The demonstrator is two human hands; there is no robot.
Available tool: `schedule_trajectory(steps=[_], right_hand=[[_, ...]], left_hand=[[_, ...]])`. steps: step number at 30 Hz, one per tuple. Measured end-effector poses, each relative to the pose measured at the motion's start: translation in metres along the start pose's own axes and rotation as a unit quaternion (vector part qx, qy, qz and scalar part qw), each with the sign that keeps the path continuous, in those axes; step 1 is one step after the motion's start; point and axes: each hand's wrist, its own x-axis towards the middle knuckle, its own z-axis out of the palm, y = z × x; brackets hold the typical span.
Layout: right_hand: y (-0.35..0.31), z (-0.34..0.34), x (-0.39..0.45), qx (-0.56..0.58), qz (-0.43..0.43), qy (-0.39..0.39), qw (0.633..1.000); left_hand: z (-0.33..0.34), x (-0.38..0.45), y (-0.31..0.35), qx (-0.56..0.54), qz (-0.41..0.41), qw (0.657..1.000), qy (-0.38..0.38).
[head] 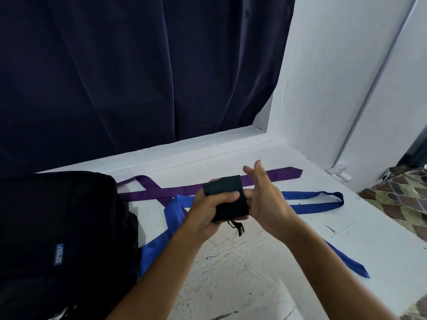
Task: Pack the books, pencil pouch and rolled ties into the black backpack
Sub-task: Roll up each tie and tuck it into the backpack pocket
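Note:
A black tie point(227, 199) is wound into a roll and held above the white ledge. My left hand point(209, 212) grips the roll, thumb across its front. My right hand point(265, 197) is against the roll's right side with fingers straight and spread. A small black tag hangs under the roll. Below them a purple tie point(184, 189) and a blue tie point(309, 200) lie unrolled and crossed on the ledge. The black backpack point(62, 227) lies at the left with a blue label on it. No books or pencil pouch are in view.
The white ledge point(254, 269) meets a white wall point(335, 77) at the right and a dark navy curtain point(138, 65) at the back. A patterned cloth point(402, 199) lies at the far right edge.

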Motion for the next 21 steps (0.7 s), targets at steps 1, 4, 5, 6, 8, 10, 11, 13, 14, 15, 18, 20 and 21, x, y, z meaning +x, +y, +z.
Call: schedule_trajectory(steps=[1,4,5,6,8,10,11,13,14,15,18,20,21], right_hand=[[-0.003,-0.003,-0.001,0.005,0.015,-0.027,0.999],[-0.012,-0.009,-0.003,0.038,0.048,-0.073,0.995],[-0.013,-0.01,-0.005,0.052,0.048,-0.082,0.994],[-0.013,-0.009,-0.007,0.063,0.043,-0.086,0.993],[-0.011,-0.006,-0.011,0.071,0.03,-0.068,0.995],[-0.002,-0.002,-0.01,0.074,0.008,-0.016,0.997],[0.004,0.001,-0.008,0.073,-0.009,0.011,0.997],[0.014,0.005,-0.005,0.068,-0.055,0.069,0.994],[0.018,0.007,-0.004,0.061,-0.079,0.096,0.99],[0.021,0.009,-0.004,0.053,-0.1,0.115,0.987],[0.025,0.013,-0.007,0.036,-0.151,0.144,0.977],[0.025,0.014,-0.007,0.035,-0.165,0.152,0.974],[0.026,0.013,-0.006,0.036,-0.167,0.154,0.973]], left_hand=[[-0.001,-0.001,0.0,0.003,-0.003,1.0,-0.007],[-0.003,-0.003,0.001,0.008,-0.011,1.0,-0.01],[-0.003,-0.003,0.002,0.01,-0.014,1.0,-0.007],[-0.004,-0.004,0.002,0.013,-0.016,1.0,-0.003],[-0.005,-0.003,0.003,0.024,-0.02,0.999,-0.003],[-0.005,-0.004,0.003,0.032,-0.019,0.999,-0.004],[-0.005,-0.004,0.002,0.034,-0.019,0.999,-0.002],[-0.004,-0.003,0.0,0.031,-0.017,0.999,0.005],[-0.004,-0.002,-0.001,0.029,-0.016,0.999,0.008],[-0.004,-0.002,-0.003,0.027,-0.015,0.999,0.011],[-0.002,0.0,-0.003,0.03,-0.011,0.999,0.015],[-0.002,0.001,-0.003,0.034,-0.006,0.999,0.011],[-0.002,0.002,-0.003,0.035,-0.002,0.999,0.009]])
